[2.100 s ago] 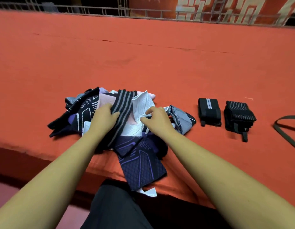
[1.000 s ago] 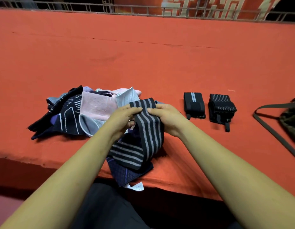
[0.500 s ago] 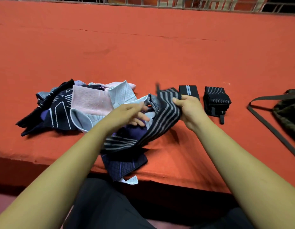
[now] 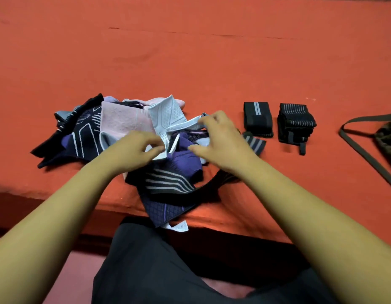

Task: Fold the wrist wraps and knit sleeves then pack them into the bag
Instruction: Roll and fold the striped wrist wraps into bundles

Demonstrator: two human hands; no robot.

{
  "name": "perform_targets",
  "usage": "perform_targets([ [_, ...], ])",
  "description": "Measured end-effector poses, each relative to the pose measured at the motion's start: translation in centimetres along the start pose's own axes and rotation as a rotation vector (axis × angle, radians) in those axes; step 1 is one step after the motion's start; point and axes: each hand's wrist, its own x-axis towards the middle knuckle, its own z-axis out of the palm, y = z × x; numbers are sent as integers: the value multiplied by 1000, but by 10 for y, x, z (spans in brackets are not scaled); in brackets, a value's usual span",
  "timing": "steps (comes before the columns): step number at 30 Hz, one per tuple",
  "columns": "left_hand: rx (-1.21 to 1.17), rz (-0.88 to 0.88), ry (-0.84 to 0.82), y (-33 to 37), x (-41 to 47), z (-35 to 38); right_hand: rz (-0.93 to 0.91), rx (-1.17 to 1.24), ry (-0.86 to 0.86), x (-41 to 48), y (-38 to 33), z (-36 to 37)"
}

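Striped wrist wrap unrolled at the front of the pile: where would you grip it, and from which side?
I'd take the striped wrist wrap by its free end, coming from the right. That end lies flat on the red cloth, clear of the pile, just in front of a rolled wrap; its middle lies across a purple sleeve.

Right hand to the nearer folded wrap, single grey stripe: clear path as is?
Probably yes. The right hand is over the right edge of the pile, just left of that folded wrap, with only bare red cloth between. The end of the loose striped wrap lies flat below that line, not blocking.
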Motion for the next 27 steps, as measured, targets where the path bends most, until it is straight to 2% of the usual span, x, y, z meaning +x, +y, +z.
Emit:
perform_targets([
  [3, 40, -41, 126, -9, -7, -6, -97, 5, -378, -11, -45, 40],
  [5, 34, -100, 125, -16, -16, -7, -116, -74, -462, -17, -61, 66],
  [9, 35, -130, 59, -26, -39, -6, -149, -252, -336, -19, -64, 94],
  [12, -23, -234, 33, -37, -48, 0, -74, -180, -288, -15, -59, 106],
  [16, -73, -296, -29, -53, -54, 20, 72, 43, -267, -6, -57, 116],
  [20, -299, -378, 35, -71, -60, 31, 105, 375, -294, -1, -50, 105],
  [22, -367, -362, 30, -78, -63, 39, 128, 479, -297, 1, -39, 93],
  [27, -387, -375, 15, -70, -56, 45, 219, 842, -140, -2, -13, 47],
])
